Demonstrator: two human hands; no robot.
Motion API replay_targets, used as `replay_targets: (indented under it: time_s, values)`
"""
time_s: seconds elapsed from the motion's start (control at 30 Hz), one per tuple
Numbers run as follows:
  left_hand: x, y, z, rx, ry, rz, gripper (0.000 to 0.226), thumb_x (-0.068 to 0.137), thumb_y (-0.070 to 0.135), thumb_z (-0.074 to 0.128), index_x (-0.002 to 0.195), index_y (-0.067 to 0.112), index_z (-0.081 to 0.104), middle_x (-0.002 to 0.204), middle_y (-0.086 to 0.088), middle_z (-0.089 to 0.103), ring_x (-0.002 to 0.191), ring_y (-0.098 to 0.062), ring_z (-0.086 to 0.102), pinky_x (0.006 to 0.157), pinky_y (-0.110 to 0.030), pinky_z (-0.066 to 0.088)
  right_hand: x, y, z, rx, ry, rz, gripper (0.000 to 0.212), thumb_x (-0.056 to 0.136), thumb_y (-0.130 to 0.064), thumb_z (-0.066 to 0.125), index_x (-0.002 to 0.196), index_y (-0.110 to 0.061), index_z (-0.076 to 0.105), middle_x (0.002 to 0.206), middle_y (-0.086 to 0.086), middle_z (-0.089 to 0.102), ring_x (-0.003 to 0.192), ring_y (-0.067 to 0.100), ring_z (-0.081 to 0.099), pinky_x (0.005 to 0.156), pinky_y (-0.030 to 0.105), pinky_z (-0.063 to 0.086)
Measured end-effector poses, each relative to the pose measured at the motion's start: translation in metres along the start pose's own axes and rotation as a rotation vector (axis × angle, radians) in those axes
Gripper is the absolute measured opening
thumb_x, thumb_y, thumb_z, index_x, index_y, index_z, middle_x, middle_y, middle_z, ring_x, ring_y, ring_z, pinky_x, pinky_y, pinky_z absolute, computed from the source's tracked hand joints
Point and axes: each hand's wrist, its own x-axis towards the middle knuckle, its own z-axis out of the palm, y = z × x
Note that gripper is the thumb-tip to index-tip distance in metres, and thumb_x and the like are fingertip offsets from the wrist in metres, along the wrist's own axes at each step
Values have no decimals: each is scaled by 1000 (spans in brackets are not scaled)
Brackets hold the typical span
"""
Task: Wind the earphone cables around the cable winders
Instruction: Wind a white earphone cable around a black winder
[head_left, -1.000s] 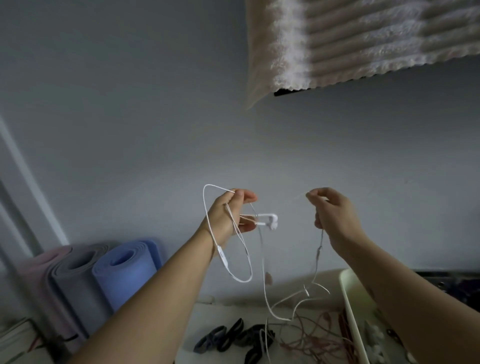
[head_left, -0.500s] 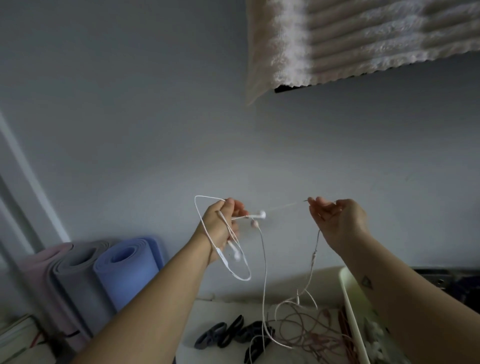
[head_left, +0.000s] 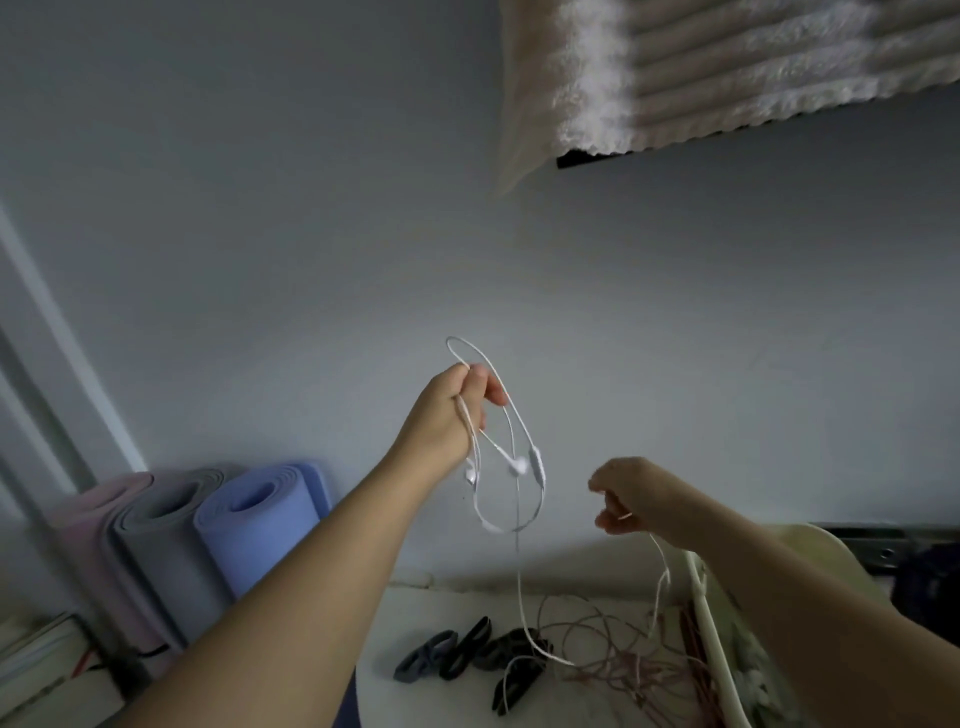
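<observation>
Arms reach forward before a pale grey wall (head_left: 311, 234), seen from a head camera. The left hand (head_left: 449, 415) is raised, with fingers and thumb curled tightly around a white earphone cable (head_left: 519, 582). One loop of that cable arches above the fist and a longer loop hangs below it. Two earbuds (head_left: 515, 466) and an inline remote (head_left: 535, 462) dangle just under the hand. From there a single strand drops straight down to the white tabletop (head_left: 447, 701).

The right hand (head_left: 636, 496) sits lower and well apart from the left. Its curled fingertips pinch a pale strand (head_left: 663, 564), which falls into a tangle of pinkish earphone cables (head_left: 618, 662) on the tabletop. The tangle lies just beside a cream tray (head_left: 706, 639) at the tabletop's right edge.

Several dark cable winders (head_left: 470, 647) lie in a row on the tabletop, left of the tangle, and the white cable's lower end crosses one of them.

Rolled exercise mats (head_left: 249, 514) in pink, grey and blue lean against the wall past the tabletop's left edge. A ribbed, fluffy cloth (head_left: 727, 67) hangs at top right.
</observation>
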Motion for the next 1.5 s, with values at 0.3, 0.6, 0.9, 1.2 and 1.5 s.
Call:
replay_targets:
  time_s: [0.3, 0.6, 0.9, 1.2, 1.5]
  values:
    - [0, 8, 1, 62, 30, 282, 28, 95, 37, 33, 85, 27, 56, 95, 1, 65, 83, 1, 55, 79, -10, 40, -8, -7, 12, -628, 71, -490, 10, 88, -15, 53, 81, -18, 60, 65, -11, 51, 57, 3, 45, 50, 13, 33]
    - [6, 27, -6, 39, 67, 368, 24, 101, 28, 35, 86, 26, 54, 110, 12, 61, 104, 8, 54, 87, 0, 33, 2, 17, 18, -1047, -176, -206, 62, 86, -22, 60, 143, -16, 36, 146, 5, 36, 132, 22, 40, 106, 31, 37]
    - [10, 46, -24, 2, 418, 513, 23, 102, 21, 32, 95, 15, 54, 120, 4, 58, 113, 5, 50, 95, -4, 31, 4, 35, 47, -692, -233, -183, 23, 93, -22, 55, 71, -15, 59, 59, -6, 54, 50, 3, 49, 49, 12, 38]
    - [7, 9, -37, -58, 419, 445, 25, 99, 32, 35, 99, 16, 53, 106, 23, 53, 89, -8, 65, 89, -29, 49, 0, -17, 24, -139, 68, -195, 47, 102, -22, 37, 64, -4, 58, 47, 6, 61, 43, 21, 57, 43, 21, 40]
    - [-29, -35, -17, 2, -32, -42, 18, 101, 15, 45, 101, 25, 60, 111, 2, 60, 66, -5, 59, 62, -14, 51, -46, -104, 20, -200, 3, -529, 42, 102, -26, 33, 77, -10, 62, 60, 3, 62, 52, 16, 60, 53, 23, 45]
